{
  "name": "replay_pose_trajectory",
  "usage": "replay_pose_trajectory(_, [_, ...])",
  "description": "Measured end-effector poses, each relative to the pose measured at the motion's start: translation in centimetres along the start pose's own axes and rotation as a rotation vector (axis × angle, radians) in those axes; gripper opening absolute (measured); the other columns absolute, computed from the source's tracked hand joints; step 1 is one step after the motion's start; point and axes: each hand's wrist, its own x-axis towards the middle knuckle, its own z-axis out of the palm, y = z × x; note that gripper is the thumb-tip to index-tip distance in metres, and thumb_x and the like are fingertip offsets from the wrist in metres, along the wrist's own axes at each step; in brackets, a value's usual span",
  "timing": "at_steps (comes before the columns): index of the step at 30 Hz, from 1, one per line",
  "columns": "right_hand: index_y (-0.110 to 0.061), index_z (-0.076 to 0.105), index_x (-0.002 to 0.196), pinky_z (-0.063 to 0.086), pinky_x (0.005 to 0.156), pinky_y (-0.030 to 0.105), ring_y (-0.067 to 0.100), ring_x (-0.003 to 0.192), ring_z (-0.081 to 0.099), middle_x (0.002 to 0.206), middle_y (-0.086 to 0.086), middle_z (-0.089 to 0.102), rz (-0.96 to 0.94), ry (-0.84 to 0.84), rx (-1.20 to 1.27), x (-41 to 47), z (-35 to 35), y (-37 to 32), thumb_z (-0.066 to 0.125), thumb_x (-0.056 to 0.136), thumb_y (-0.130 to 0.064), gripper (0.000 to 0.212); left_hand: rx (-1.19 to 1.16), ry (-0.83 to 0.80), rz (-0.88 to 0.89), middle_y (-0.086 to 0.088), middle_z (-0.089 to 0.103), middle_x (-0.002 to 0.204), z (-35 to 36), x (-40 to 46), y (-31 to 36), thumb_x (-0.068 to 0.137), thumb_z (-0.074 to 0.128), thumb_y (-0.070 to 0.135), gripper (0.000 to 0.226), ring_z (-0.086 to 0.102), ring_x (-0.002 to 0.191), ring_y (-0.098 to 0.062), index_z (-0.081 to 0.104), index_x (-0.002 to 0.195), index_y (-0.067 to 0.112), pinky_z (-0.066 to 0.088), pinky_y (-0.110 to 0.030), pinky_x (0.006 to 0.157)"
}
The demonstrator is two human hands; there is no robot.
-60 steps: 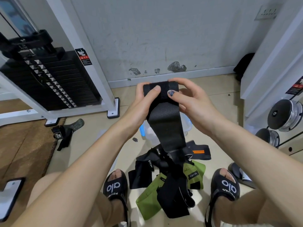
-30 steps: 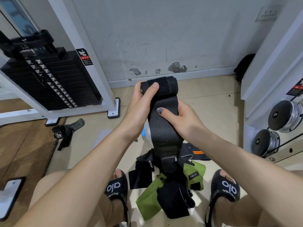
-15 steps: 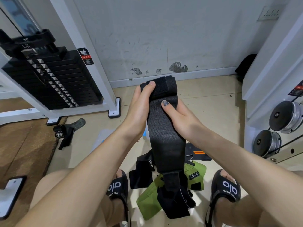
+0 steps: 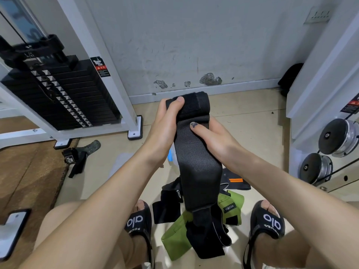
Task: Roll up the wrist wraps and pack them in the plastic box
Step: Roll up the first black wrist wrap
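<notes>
- We see a black wrist wrap [image 4: 200, 167] held up in front of the person, its far end wound into a short thick roll at the top, the rest hanging down as a flat strip toward the floor.
- Left hand [image 4: 167, 129] grasps the rolled end from the left side, thumb curled over the near face of the roll.
- Right hand [image 4: 215, 140] pinches the strip just below the roll, thumb pressed flat on the near face of the fabric, the other fingers hidden behind it.
- The wrap's loose tail reaches a pile of wraps [image 4: 194, 226] on the floor between the feet; whether it touches the pile we cannot tell.
- In that pile we count green wraps [image 4: 232, 208], one with a small label reading YIBODA, and several black ones; a dark wrap with orange stripes [image 4: 236, 181] lies at the pile's far right edge.
- Plastic box [image 4: 172, 155]: only a pale, translucent patch with a blue spot shows behind the left wrist and the hanging strip; most of it is hidden.
- Both feet wear black slide sandals [image 4: 138, 223], one on each side of the pile.
- A separate black strap [image 4: 77, 158] lies on the floor to the left, near the edge of a brown mat [image 4: 29, 179].
- A weight stack machine [image 4: 64, 94] with a white frame stands at left; chrome dumbbells [image 4: 338, 136] sit on a rack at right.
</notes>
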Motion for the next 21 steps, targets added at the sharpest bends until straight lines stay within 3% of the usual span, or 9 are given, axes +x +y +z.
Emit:
replay_pose_trajectory(6, [-0.017, 0.065, 0.122, 0.055, 0.099, 0.033, 0.017, 0.113, 0.069, 0.117, 0.001, 0.075, -0.029, -0.005, 0.058, -0.24, 0.21, 0.00, 0.050, 0.107, -0.018, 0.021, -0.081, -0.003, -0.040, -0.010, 0.071, 0.122, 0.08, -0.18, 0.11, 0.094, 0.058, 0.044, 0.046, 0.070, 0.114, -0.021, 0.061, 0.125, 0.010, 0.051, -0.048, 0.108])
replay_pose_trajectory(10, [-0.019, 0.071, 0.107, 0.055, 0.082, 0.029, 0.015, 0.094, 0.073, 0.101, -0.001, 0.078, 0.094, 0.050, -0.010, -0.04, 0.12, -0.26, 0.055, 0.104, -0.021, 0.016, 0.004, -0.026, 0.012, 0.010, 0.070, 0.094, 0.05, -0.22, 0.05, 0.088, 0.060, 0.048, 0.028, 0.068, 0.095, -0.010, 0.058, 0.102, 0.024, 0.051, -0.036, 0.095])
replay_pose_trajectory(12, [-0.017, 0.071, 0.105, 0.054, 0.077, 0.029, 0.016, 0.089, 0.073, 0.096, 0.001, 0.078, 0.138, 0.052, -0.056, 0.08, -0.09, -0.40, 0.056, 0.103, -0.021, 0.016, 0.088, -0.052, 0.050, 0.014, 0.066, 0.090, 0.02, -0.41, -0.22, 0.088, 0.059, 0.049, 0.025, 0.063, 0.092, -0.008, 0.055, 0.100, 0.028, 0.048, -0.034, 0.092])
replay_pose_trajectory(17, [-0.013, 0.073, 0.103, 0.056, 0.093, 0.044, 0.024, 0.104, 0.073, 0.103, 0.007, 0.078, 0.089, 0.103, -0.199, 0.37, -0.63, -0.54, 0.057, 0.102, -0.025, 0.020, 0.072, -0.190, 0.010, 0.011, 0.066, 0.098, -0.46, -0.67, -0.28, 0.097, 0.060, 0.039, 0.015, 0.063, 0.095, -0.008, 0.050, 0.107, 0.034, 0.049, -0.033, 0.090])
replay_pose_trajectory(21, [-0.012, 0.073, 0.106, 0.055, 0.097, 0.048, 0.025, 0.106, 0.073, 0.105, 0.009, 0.078, 0.112, 0.090, -0.175, 0.34, -0.71, -0.64, 0.058, 0.101, -0.023, 0.020, 0.155, -0.226, -0.001, 0.015, 0.065, 0.095, -0.74, -0.68, 0.35, 0.106, 0.054, 0.029, 0.010, 0.063, 0.080, 0.000, 0.047, 0.111, 0.035, 0.053, -0.024, 0.072])
